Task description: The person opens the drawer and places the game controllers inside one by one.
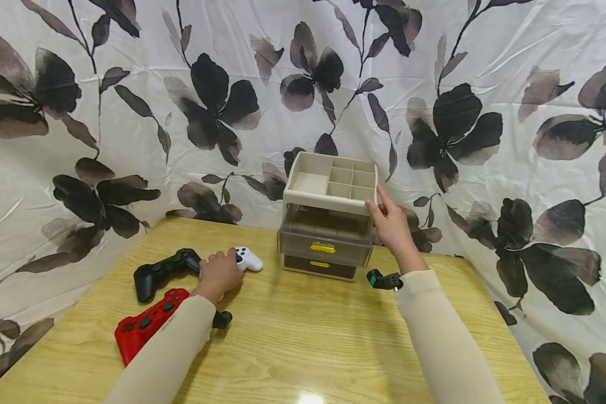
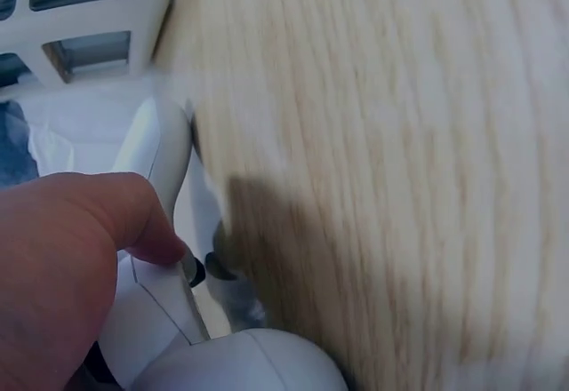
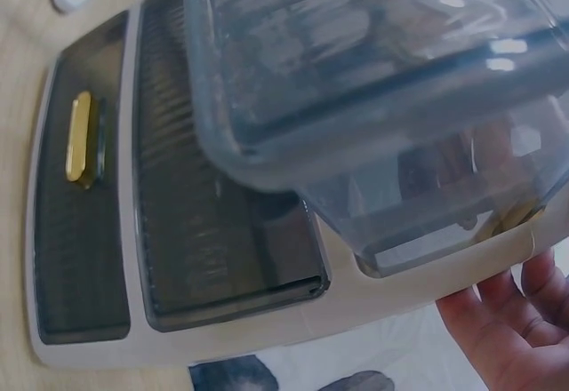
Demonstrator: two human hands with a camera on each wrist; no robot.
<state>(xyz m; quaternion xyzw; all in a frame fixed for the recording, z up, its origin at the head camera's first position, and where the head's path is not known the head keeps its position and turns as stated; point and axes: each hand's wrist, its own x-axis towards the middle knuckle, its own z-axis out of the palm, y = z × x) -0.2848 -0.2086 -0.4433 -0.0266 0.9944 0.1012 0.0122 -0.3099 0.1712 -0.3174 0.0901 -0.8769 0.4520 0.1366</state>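
My left hand grips a white game controller lying on the wooden table. In the left wrist view, a finger curls over the edge of the controller. At the back, my right hand holds the right side of a cream drawer organizer, thumb at its front corner. The organizer's top is divided into several compartments. A smoky clear drawer with a yellow handle is pulled out; a lower drawer sits closed beneath it. In the right wrist view, fingers rest along the organizer's side.
A black controller and a red controller lie at the left of the table, the red one nearer and partly behind my left sleeve. A floral cloth hangs behind the table. Dark wrist cameras sit on both wrists.
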